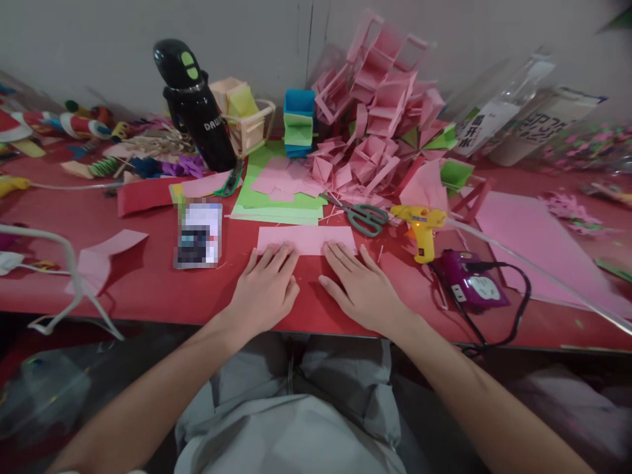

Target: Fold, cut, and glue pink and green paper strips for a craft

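Observation:
A flat strip of pink paper [307, 238] lies crosswise on the red table [316, 306] in front of me. My left hand [266, 286] rests palm down with its fingertips on the strip's left part. On the right part lie the fingertips of my right hand [360, 286], thumb held apart. Neither hand grips anything; both have their fingers stretched out. Just beyond the strip are grey-green scissors [368, 218] and stacked green paper sheets [276, 212]. To the right sits a yellow hot glue gun [419, 227] with a small orange light on it.
A purple power socket box [469, 280] with a black cable stands at right, near a large pink sheet [538, 243]. Folded pink paper pieces [380, 105] pile up at the back. A black bottle [197, 112] and a phone [199, 234] are on the left.

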`<action>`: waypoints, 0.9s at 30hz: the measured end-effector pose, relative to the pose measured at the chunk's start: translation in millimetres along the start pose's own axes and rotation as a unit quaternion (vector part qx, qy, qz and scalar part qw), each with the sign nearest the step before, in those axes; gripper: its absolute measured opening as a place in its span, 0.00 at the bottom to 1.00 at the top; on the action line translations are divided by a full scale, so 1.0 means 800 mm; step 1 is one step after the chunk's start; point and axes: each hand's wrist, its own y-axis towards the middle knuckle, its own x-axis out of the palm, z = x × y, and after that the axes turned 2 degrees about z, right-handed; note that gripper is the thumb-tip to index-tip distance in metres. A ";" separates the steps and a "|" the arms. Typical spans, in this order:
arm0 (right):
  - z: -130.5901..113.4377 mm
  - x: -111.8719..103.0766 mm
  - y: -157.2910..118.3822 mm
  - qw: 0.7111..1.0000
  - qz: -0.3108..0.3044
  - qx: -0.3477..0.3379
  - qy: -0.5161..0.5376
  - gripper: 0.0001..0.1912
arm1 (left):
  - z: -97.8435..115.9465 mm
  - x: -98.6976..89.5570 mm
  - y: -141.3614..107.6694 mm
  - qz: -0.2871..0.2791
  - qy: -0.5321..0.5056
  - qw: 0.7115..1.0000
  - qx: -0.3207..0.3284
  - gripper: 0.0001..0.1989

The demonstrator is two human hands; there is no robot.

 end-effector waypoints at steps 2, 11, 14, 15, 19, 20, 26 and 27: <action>0.006 -0.001 -0.004 1.000 0.006 -0.001 -0.006 0.31 | -0.004 -0.002 0.000 -0.002 -0.005 1.000 -0.002 0.26; 0.024 -0.002 -0.019 0.999 0.029 0.009 -0.025 0.29 | -0.022 0.000 -0.005 -0.007 -0.003 1.000 0.012 0.27; 0.029 -0.002 -0.022 0.999 0.042 0.006 -0.032 0.27 | -0.023 0.001 -0.007 0.005 0.014 1.000 0.020 0.27; 0.032 -0.002 -0.022 0.998 0.051 0.005 -0.035 0.26 | -0.024 0.000 -0.006 0.005 0.019 1.000 0.025 0.26; 0.044 -0.005 -0.006 0.996 0.085 -0.003 -0.032 0.19 | -0.035 -0.010 0.008 -0.016 0.047 0.997 0.064 0.22; 0.048 -0.006 0.001 0.996 0.084 -0.006 -0.024 0.17 | -0.040 -0.012 0.013 -0.022 0.056 0.996 0.071 0.23; 0.072 -0.011 0.033 0.993 0.074 -0.065 0.068 0.12 | -0.069 -0.013 0.036 -0.003 0.045 0.989 0.142 0.25; 0.075 -0.011 0.035 0.992 0.067 -0.080 0.077 0.13 | -0.072 -0.012 0.038 -0.002 0.036 0.987 0.155 0.25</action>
